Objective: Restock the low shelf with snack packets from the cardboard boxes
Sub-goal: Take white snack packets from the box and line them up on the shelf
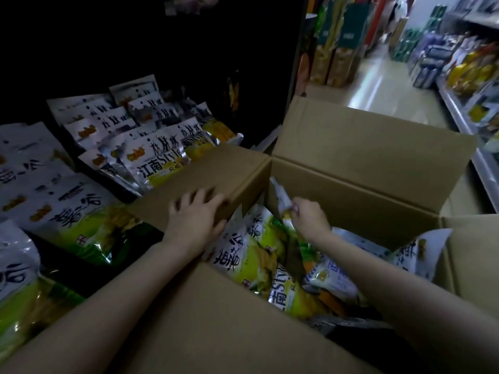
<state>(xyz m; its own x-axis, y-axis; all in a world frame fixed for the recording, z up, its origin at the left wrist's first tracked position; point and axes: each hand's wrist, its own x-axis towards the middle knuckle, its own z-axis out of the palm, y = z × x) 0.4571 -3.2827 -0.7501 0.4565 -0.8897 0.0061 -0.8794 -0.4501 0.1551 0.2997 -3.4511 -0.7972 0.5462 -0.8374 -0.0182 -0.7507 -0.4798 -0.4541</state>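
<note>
- Hands at work: right hand (310, 217) pinches a snack packet (280, 197) upright inside the cardboard box (364, 168).
- Left hand (198, 214), fingers spread, presses the box flap (216, 168) flat.
- Risk: a thin edge pinch may slip, dropping the packet short of the low shelf (127, 193) leftward.

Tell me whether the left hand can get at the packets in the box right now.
Probably yes. The left hand rests on the box's left flap, holding it open, and the packets lie uncovered just beside it. Only the right hand, gripping one packet, shares the opening.
</note>
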